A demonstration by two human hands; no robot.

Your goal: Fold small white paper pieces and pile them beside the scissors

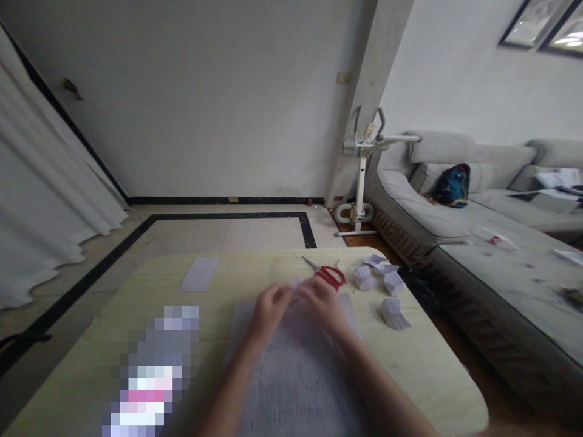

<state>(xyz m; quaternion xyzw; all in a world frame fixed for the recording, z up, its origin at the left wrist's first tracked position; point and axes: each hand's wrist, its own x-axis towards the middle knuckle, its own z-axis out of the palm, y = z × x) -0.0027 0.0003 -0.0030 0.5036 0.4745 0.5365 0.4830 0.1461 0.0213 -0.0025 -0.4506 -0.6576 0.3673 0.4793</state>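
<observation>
My left hand (273, 303) and my right hand (322, 297) meet over the far part of a large printed or written sheet (300, 382) on the table. Between their fingertips they pinch a small piece of white paper (297, 283), mostly hidden by the fingers. Just beyond my right hand lies a pair of scissors (331, 276) with red handles, blades pointing away to the left. Several folded white paper pieces (364, 277) sit to the right of the scissors, with one more folded paper (394, 312) nearer to me.
The pale wooden table (432, 376) has rounded corners. A blank white paper rectangle (200, 274) lies at its far left, and a pixelated blurred patch covers the near left. Beyond the table's right edge stand a grey sofa (410, 206) and a white exercise machine (361, 182).
</observation>
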